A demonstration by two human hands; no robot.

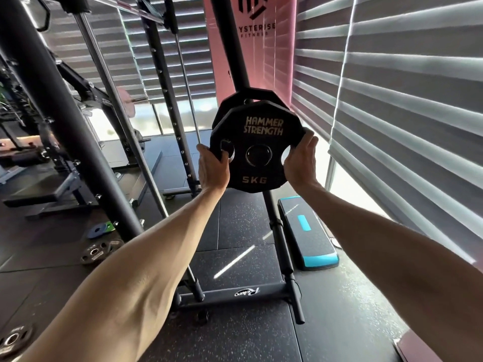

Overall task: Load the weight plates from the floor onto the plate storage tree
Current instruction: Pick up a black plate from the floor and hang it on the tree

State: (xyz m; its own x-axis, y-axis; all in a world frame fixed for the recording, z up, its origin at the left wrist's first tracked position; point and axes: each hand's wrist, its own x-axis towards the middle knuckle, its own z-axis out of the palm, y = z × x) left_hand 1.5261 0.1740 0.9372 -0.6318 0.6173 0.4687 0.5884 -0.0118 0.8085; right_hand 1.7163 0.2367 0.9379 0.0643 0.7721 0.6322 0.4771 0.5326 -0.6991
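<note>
We see the plate storage tree (pixel 283 254) rising from the near floor. To its right lies a black and teal step platform (pixel 308 236). The 5 kg plate (pixel 258 142) is held upright against the tree's post, just in front of a second plate (pixel 235 96); whether it sits on a peg we cannot tell. The left hand (pixel 213 165) grips its left edge, thumb hooked in the cut-out. The right hand (pixel 300 160) curls round its right edge. Smaller plates (pixel 98 250) lie on the floor, near left.
</note>
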